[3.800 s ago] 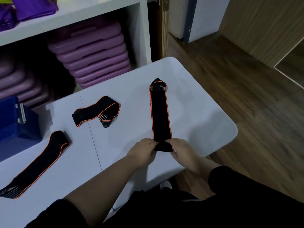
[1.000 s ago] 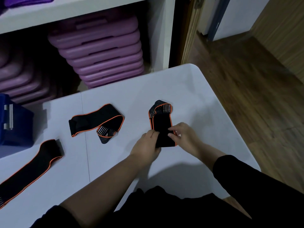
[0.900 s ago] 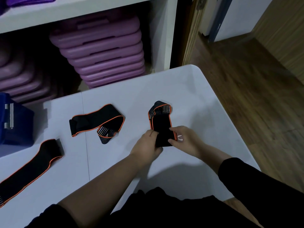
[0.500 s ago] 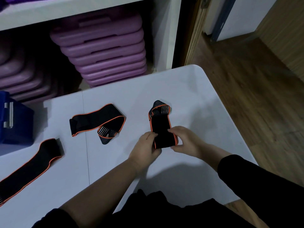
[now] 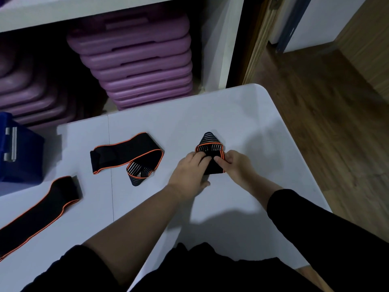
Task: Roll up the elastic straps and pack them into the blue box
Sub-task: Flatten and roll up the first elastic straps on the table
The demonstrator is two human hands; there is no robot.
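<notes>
because the blue box [image 5: 19, 148] sits at the far left edge of the white table [image 5: 242, 123], only partly in view with a pale latch on its side, it waits as the end point for each rolled strap; whether it is open cannot be told from here. just right of it and nearer the person, 1 flat black strap with orange edging [image 5: 37, 213] lies stretched out diagonally, running off the left border, not yet rolled. further right, a 2nd strap [image 5: 126, 154] lies loosely folded on itself, its grey-striped end tucked under, also untouched. behind these, stacked purple step platforms [image 5: 139, 60] fill the shelf.

right of the table seam, the left hand [image 5: 189, 171] presses on the strap being rolled [image 5: 210, 148], fingers curled over the roll to keep it from springing open. the right hand [image 5: 233, 165] pinches the same roll from the other side, thumb and fingers narrow on the fabric. only the striped tip still shows beyond the knuckles, so this roll looks nearly finished. both hands hold it flat on the table, probably so the elastic stays tight while the last turn goes on.
</notes>
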